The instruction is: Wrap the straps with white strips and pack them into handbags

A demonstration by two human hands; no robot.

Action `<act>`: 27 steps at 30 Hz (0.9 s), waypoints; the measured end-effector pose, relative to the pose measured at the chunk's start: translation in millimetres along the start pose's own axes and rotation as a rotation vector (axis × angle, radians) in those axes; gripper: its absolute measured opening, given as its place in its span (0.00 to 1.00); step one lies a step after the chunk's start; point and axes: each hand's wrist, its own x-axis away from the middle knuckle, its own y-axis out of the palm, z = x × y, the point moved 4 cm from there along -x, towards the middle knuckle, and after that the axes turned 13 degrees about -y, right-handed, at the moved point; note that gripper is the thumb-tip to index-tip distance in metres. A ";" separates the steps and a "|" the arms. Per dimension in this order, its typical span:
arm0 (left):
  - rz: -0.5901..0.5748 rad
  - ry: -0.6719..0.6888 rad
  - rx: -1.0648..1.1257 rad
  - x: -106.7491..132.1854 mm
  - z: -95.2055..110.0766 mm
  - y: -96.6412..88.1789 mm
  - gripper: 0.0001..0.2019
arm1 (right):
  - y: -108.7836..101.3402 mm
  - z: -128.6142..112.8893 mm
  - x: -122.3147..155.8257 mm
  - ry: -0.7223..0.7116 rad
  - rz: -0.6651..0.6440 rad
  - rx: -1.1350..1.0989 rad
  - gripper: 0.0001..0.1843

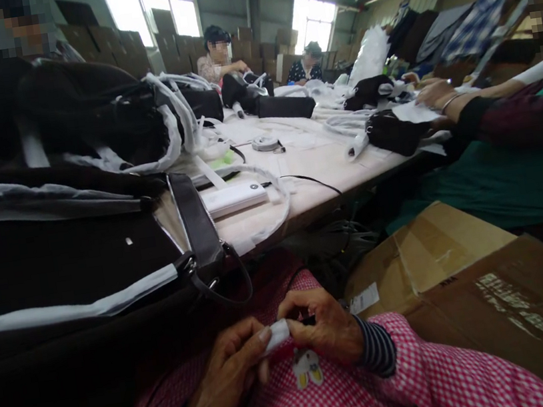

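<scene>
Close above the pink checked smock [349, 395], the person pinches a short, pale white wrapping [276, 336], narrow, smooth-looking and faintly sheer, between both hands: left thumb and fingers [238, 363] closed on one end, right hand [326, 327] closed at the other, where something dark [309, 320] pokes out; I can't make out what.
</scene>
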 end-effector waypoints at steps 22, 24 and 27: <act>0.400 0.619 -0.770 16.3 24.9 -1.0 0.14 | -15.3 -8.1 -5.8 -0.181 0.044 0.216 0.08; 0.499 0.857 -0.946 27.7 37.4 4.7 0.13 | -20.8 -14.6 -13.0 -0.086 0.009 0.042 0.06; 0.646 1.067 -1.094 46.0 53.6 12.4 0.15 | -29.9 -22.0 -24.7 0.017 -0.092 -0.228 0.07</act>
